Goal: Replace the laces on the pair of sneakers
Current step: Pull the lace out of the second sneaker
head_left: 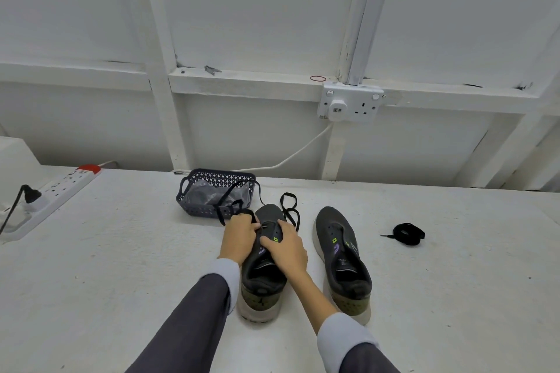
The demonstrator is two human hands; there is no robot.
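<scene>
Two hands work one dark grey mesh sneaker (262,278) short of the tabletop's (121,251) far edge: left hand (241,236) pinches the flat black lace (242,211) for threading, right hand (286,250) clasps the upper, steadying it.

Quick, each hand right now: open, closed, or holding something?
Left hand: closed, pinching the black lace by the eyelets of the sneaker.
Right hand: grips that sneaker, holding it steady.

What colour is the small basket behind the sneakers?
The basket is dark blue-grey with perforated lattice walls, seen in the head view.
</scene>
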